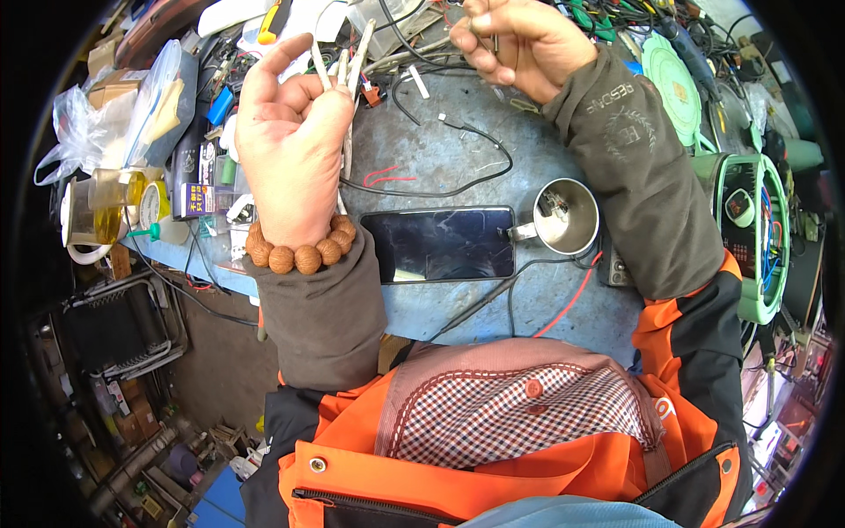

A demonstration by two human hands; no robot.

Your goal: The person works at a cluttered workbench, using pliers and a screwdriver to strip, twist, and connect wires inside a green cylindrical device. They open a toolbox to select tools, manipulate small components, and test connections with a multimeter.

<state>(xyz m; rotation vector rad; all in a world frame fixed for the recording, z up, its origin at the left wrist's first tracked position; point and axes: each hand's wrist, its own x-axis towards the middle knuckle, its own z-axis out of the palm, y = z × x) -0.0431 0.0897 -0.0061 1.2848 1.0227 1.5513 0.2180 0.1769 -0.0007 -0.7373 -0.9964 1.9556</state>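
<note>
White cables run up past the thumb of my left hand, which pinches them, its index finger raised. A beaded bracelet circles that wrist. At the top, right of centre, my right hand has thumb and fingers pressed together around something small and thin that I cannot make out. Between and below the hands lies a black cable in a loop, with short red wires beside it. A dark smartphone rests flat, and a metal mug with small bits inside stands to its right.
Plastic bags, an amber-filled container and tape rolls crowd the blue table's left side. Tangled wires and tools fill the far edge. At right stands a green-framed housing with wiring. A probe lead lies near the front edge.
</note>
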